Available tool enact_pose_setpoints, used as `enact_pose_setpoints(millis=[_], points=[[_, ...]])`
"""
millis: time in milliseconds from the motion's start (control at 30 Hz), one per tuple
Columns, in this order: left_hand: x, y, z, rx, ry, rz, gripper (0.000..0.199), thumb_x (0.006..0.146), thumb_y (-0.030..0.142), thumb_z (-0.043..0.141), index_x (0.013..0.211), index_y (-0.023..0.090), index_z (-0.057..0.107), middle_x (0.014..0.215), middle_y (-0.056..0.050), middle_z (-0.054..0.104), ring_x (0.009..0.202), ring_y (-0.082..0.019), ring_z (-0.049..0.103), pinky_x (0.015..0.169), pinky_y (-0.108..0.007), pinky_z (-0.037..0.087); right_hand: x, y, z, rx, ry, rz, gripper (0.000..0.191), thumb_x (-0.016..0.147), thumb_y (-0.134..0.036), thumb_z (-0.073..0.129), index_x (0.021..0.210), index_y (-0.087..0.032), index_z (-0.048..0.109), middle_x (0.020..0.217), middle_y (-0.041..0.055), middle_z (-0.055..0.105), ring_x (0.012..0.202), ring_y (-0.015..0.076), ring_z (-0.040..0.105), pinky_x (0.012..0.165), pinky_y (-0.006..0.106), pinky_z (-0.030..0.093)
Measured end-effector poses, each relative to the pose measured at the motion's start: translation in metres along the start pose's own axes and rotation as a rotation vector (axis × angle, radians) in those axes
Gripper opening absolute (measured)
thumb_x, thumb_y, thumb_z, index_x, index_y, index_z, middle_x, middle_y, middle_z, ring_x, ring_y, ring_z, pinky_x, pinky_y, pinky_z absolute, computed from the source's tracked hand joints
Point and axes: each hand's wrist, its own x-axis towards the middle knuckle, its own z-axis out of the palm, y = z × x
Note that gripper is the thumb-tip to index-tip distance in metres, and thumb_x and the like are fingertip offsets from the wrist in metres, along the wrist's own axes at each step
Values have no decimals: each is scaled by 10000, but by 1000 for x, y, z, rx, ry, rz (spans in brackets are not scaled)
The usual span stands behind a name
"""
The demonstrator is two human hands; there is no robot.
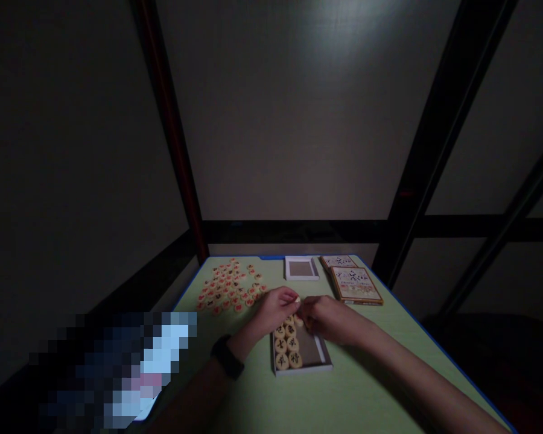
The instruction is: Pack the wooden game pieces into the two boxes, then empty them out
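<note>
Left hand [277, 307] pinches 1 pale disc [297, 299] over the far end of an open box [310, 349].

The disc looks light, stiff and smooth, likely hard to break but apt to slip or roll; its rim, taken from 2 opposite sides, seems the best hold. The left fingers are nearly together, with only the disc between them. The right hand [323, 316] is at the box's far right, fingers curled and bunched; whether they grip anything, I cannot tell. Black-marked pieces [280, 345] lie flat in 2 columns along the box's left side, close enough that edges look hard to get under. Mostly red-marked discs [238, 307] lie scattered on the table [398, 325], left of the hands.
</note>
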Motion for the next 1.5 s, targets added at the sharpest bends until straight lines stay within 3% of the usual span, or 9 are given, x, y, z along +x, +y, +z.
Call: enact_pose_setpoints(millis=[333,633,933,1067,1233,1400,1500], points=[[1,0,0,-13,3,-7,130,715,156,734,825,145,667,825,-43,703,798,-145,660,725,-239,535,2,2,2,29,43,11,170,720,15,560,708,-131,646,804,55,633,673,118,528,630,210,368],[-1,6,0,-8,3,-25,155,702,49,681,824,142,659,835,-39,696,813,-144,657,750,-252,532,2,1,4,-11,68,25,156,781,-14,540,747,-131,636,824,66,622,667,122,522,627,228,360],[-1,9,-1,-73,-11,-62,278,606,2,694,842,143,652,822,-21,696,750,-124,652,704,-237,531,-3,-7,-14,52,55,88,193,653,-6,591,764,-159,555,787,13,560,658,111,483,582,217,308],[-2,11,0,-91,16,-45,340,557,9,728,860,146,654,768,-7,698,724,-134,658,680,-239,531,-3,-1,-17,68,168,132,272,666,-22,604,905,-152,604,840,32,602,726,147,542,627,233,365],[-4,17,-1,-94,-33,0,294,558,66,779,828,139,690,781,-24,722,735,-151,662,710,-259,527,-4,3,-16,110,173,-35,480,745,-33,587,1186,-214,641,973,51,624,829,162,600,734,257,438],[-9,29,-6,-152,-241,-35,311,574,197,835,851,117,720,826,-56,737,755,-182,672,731,-296,525,-5,3,-18,96,165,-89,236,842,-126,597,1032,-195,719,859,40,594,769,151,582,672,241,407],[-10,33,-9,-56,-260,7,335,613,193,810,932,120,736,896,-74,750,820,-200,680,786,-315,521,-4,4,-18,52,161,-37,133,805,-162,652,924,-164,712,827,37,599,733,150,566,646,242,376]])
